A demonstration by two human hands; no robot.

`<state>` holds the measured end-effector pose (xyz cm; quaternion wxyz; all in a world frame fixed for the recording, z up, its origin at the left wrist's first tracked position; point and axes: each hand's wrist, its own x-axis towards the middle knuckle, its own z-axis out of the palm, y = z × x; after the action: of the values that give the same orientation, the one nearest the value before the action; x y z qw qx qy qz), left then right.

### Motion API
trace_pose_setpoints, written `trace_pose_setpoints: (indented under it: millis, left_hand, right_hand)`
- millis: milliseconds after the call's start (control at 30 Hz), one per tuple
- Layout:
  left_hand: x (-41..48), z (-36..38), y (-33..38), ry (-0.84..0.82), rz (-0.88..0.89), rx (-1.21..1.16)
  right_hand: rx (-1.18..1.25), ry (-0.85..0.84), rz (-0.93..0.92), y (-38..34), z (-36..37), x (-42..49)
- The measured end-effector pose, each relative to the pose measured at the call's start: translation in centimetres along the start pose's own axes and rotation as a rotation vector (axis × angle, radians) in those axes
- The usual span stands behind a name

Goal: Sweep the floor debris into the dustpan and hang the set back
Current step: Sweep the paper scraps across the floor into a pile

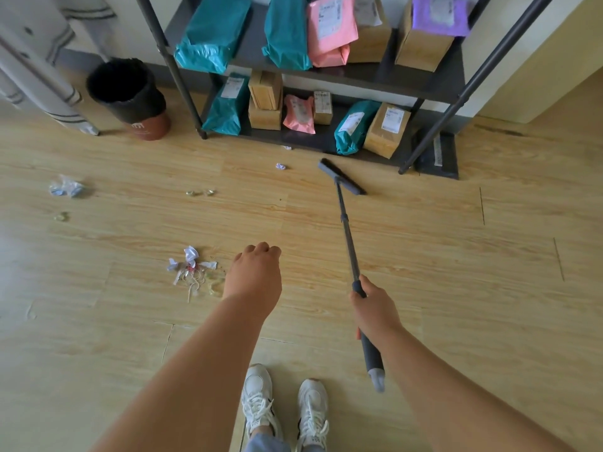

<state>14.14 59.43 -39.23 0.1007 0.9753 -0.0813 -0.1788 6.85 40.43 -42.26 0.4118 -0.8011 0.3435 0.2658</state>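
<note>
1. Hands: your right hand (375, 308) is wrapped round the broom (347, 230) at its dark grip, and the butt end pokes out behind the wrist. Your left hand (256, 272) hangs loosely curled over the floor and holds nothing that shows.
2. Location: the broom head (341, 177) sits on the floor just in front of the bottom tier of the shelf (326, 140). It is well apart from the main debris (195, 272) beside your left hand.
3. Orientation: the handle's long axis runs from your right hand away from you, leaning slightly left. The head lies across it, skewed, with its left end farther from you.
4. Step in hand, as judged: gathering. Scraps lie scattered: a wrapper (67, 186) far left, a purple scrap (280, 166) just left of the head, and small bits between.
5. Method: square the head to the stroke, since a skewed head lets bits slip past. Keep the bristles flat and use short, low pulls. Herd the outliers to the main pile first. A second hand on the handle would steady it.
6. Dustpan (435, 156): it rests by the shelf's right front leg, to the right of the head. Fetch it once the pile is made.
</note>
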Motion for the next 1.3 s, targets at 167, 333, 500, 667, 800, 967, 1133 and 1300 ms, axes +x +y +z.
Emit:
trace_pose_setpoints:
  millis: [167,333,500,667,800,967,1133,1300]
  left_hand:
    - [1.4,2.0,-0.6,0.012,-0.013,-0.024]
    - [2.6,3.8,-2.4,0.006,0.002,-0.006]
    - [3.7,4.4,-4.8,0.024,-0.007,0.014]
    - [4.0,4.3,-6.0,0.034,-0.007,0.009]
    - [3.9,3.5,-6.5,0.041,-0.017,-0.002]
    - [2.1,1.6,-6.4,0.054,-0.044,-0.02]
    - [-0.6,-0.9,-6.0,0.04,-0.092,-0.033]
    - [-3.2,-2.6,-4.8,0.033,-0.132,-0.018]
  right_hand:
    - [-0.042,-0.001,0.027,-0.3,1.5,2.6]
    - [0.008,0.004,0.031,-2.7,4.6,5.8]
    - [0.047,-0.002,0.002,-5.6,6.6,8.2]
    - [0.042,-0.049,-0.014,-9.0,7.6,9.0]
    - [0.0,-0.097,-0.024,-10.0,7.7,8.2]
    - [-0.079,-0.16,-0.074,-8.3,6.7,5.2]
    - [-0.067,-0.202,-0.105,-5.9,4.5,0.6]
    - [0.006,-0.177,-0.088,-4.7,2.9,-2.9]
